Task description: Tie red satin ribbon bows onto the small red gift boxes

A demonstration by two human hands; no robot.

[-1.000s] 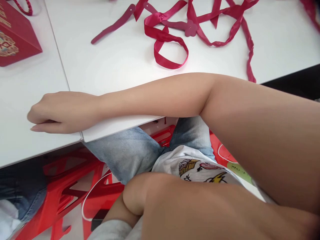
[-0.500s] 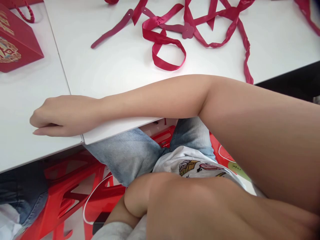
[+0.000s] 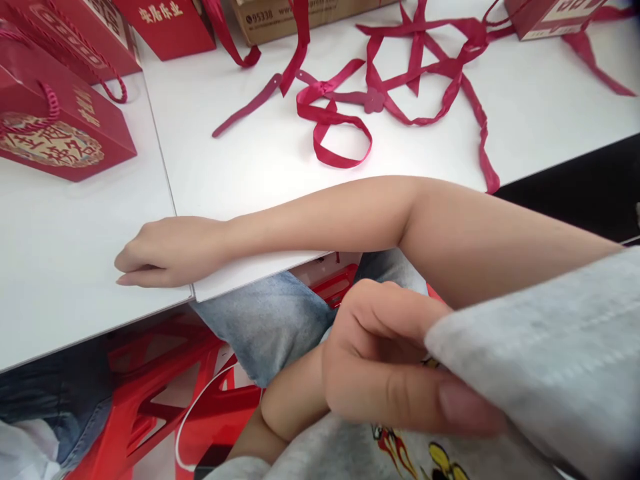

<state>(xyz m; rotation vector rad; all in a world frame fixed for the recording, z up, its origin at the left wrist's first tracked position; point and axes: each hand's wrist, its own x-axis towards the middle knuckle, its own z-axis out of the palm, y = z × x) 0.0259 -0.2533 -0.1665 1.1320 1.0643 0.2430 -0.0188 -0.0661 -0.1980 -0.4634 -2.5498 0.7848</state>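
My right arm stretches leftward along the front of the white table (image 3: 240, 180). At its end my right hand (image 3: 167, 252) rests palm down on the tabletop, fingers curled in a loose fist, with nothing seen in it. Close to the camera, my left hand (image 3: 380, 360) crosses my lap and pinches the hem of a grey short sleeve (image 3: 550, 353) between thumb and fingers. The sleeve lies over my right upper arm. Part of the pinch is hidden behind the cloth. A grey shirt with a cartoon print (image 3: 400, 453) shows below.
Pinkish-red ribbons (image 3: 345, 160) and a thin dark-pink strip (image 3: 247, 107) lie on the table. Red gift bags (image 3: 100, 140) stand at the left, a cardboard box (image 3: 320, 17) at the back. Another red box (image 3: 555, 17) is at the right. Red stools (image 3: 125, 407) stand below.
My left hand has come into view with the grey sleeve in its fingers, over the previously bare upper arm. The view has shifted, showing more bags and the box; my right hand stays on the table.
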